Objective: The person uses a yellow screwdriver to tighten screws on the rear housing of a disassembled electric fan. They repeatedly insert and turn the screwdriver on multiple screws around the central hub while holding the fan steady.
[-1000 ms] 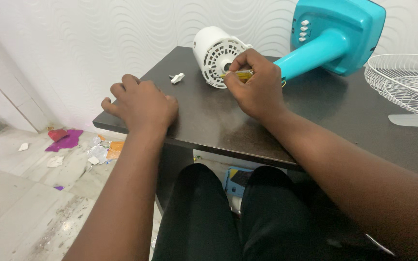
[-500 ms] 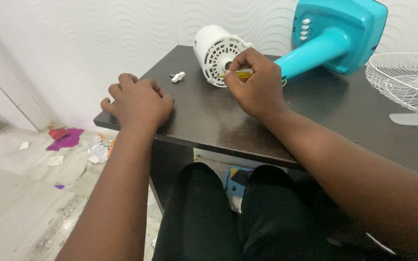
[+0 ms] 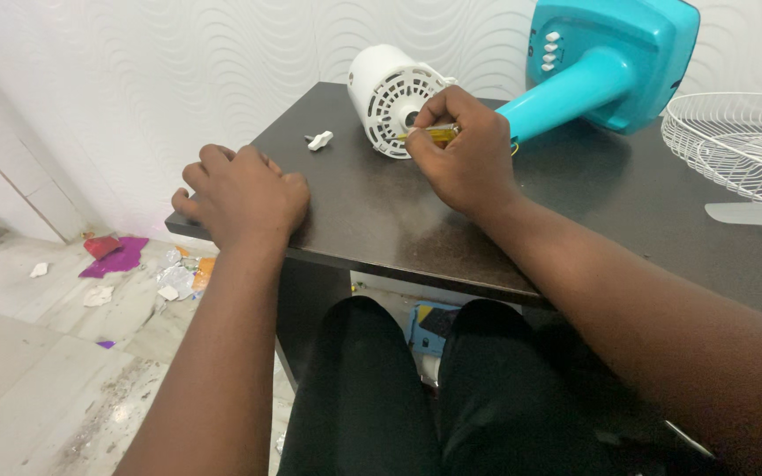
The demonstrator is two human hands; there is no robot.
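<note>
Hands apart: right hand [image 3: 462, 159] pinching yellow-handled screwdriver [image 3: 441, 134] at ribbed white plastic motor housing [image 3: 388, 99]; left hand [image 3: 244, 196] fisted on dark glossy table [image 3: 381, 220].

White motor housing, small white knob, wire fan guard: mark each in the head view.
White motor housing [image 3: 388, 97]: head view, on its vented end face.
Small white knob [image 3: 319, 140]: head view, on its middle, lying on the dark table.
Wire fan guard [image 3: 738, 145]: head view, on the wire mesh near the right edge.

Beside the dark, faintly glossy table [image 3: 381, 220] edge sit a smooth white plastic motor housing [image 3: 390, 97], a shiny turquoise plastic fan stand [image 3: 610, 62] — and a thin white-coated wire grille [image 3: 734, 145].
</note>
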